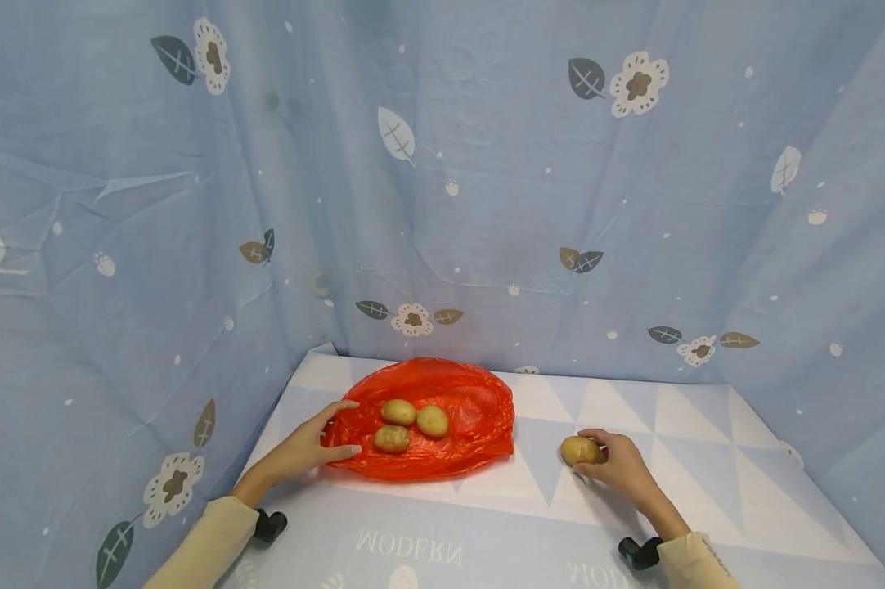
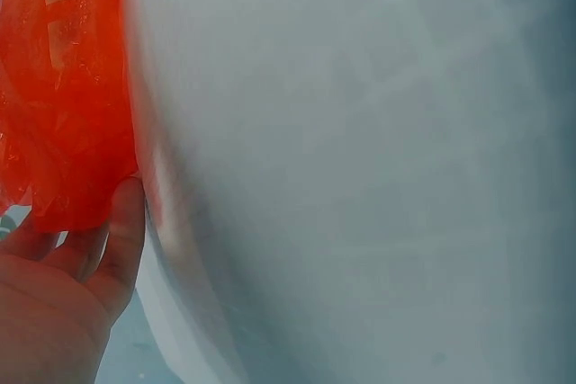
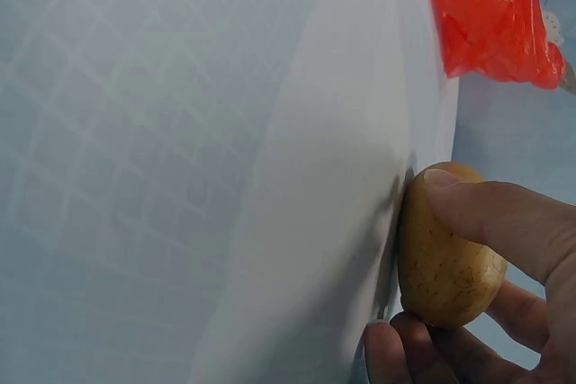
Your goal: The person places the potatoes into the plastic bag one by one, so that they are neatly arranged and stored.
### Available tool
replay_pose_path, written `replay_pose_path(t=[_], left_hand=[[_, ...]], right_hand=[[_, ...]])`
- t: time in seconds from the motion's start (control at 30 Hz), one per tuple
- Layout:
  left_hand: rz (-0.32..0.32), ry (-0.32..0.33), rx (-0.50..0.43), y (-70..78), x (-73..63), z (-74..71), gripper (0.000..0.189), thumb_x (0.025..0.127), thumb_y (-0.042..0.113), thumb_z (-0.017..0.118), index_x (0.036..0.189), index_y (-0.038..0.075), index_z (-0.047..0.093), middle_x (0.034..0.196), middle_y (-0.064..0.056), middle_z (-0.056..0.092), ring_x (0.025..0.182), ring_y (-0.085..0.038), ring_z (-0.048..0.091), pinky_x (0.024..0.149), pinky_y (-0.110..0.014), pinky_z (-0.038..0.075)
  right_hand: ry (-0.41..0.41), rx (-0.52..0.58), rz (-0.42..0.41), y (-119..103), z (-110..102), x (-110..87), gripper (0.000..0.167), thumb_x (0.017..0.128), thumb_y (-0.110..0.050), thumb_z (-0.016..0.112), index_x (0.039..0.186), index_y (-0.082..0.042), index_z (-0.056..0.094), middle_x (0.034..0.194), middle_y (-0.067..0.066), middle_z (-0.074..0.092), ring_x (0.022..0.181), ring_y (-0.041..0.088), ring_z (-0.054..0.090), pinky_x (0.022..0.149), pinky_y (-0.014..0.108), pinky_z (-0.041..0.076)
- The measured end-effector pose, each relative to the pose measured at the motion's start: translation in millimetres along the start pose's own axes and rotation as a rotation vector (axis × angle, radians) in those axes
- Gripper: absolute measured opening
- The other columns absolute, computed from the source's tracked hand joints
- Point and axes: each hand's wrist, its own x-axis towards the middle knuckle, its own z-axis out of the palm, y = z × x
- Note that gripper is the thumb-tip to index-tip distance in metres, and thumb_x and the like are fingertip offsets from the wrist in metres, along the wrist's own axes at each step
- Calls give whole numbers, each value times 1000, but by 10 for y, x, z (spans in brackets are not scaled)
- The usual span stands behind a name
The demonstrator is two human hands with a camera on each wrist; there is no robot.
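A red plastic bag [image 1: 479, 421] lies spread on the table, with three potatoes [image 1: 433, 421] grouped on it. My left hand [image 1: 306, 446] is at the bag's left edge, thumb and fingers spread apart, the fingertips against the plastic. In the left wrist view the thumb [image 2: 129, 222] meets the rim of the red plastic. Well to the right of the bag, my right hand [image 1: 622, 470] holds another potato [image 1: 578, 451] between thumb and fingers. The right wrist view has this potato [image 3: 450, 258] close over the table surface, its shadow beside it.
A patterned cloth with triangles and printed lettering covers the table [image 1: 501, 507]. Blue curtains [image 1: 487, 204] with flowers and leaves stand behind and on both sides. Black wrist devices [image 1: 637, 554] sit at both cuffs.
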Motion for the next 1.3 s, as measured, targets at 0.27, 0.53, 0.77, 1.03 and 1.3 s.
replay_pose_path(t=[0.27,0.53,0.77,1.03,1.3], left_hand=[[9,-5,0,-13,-6,5,81,86,42,83,153,25,41,156,-17,41,136,-42,45,106,-62,44],[9,-7,-1,-6,-8,5,81,87,42,83,154,25,41,156,-16,42,135,-41,46,106,-61,45],[8,-9,-2,-18,8,11,80,87,41,82,154,25,41,157,-15,40,138,-41,43,107,-62,44],[7,-16,-6,5,10,3,81,87,42,82,154,24,41,159,-15,38,140,-42,41,108,-64,42],[10,-13,-9,-12,10,-7,80,87,40,83,153,25,41,158,-15,40,139,-42,42,107,-63,43]], right_hand=[[32,-22,-27,-22,26,-12,57,71,-16,95,120,0,70,100,10,71,77,16,57,66,26,46],[49,-33,-14,-24,35,-24,57,71,-19,96,118,1,70,99,9,70,82,17,60,70,27,49],[56,-28,1,-38,35,-16,59,70,-22,97,117,1,70,100,9,71,81,16,61,69,28,49],[54,-29,34,-62,27,3,59,72,-22,95,120,0,68,108,11,71,85,18,61,73,32,49],[47,5,83,-94,22,27,60,74,-27,93,122,-3,67,112,13,69,88,20,60,73,33,49]])
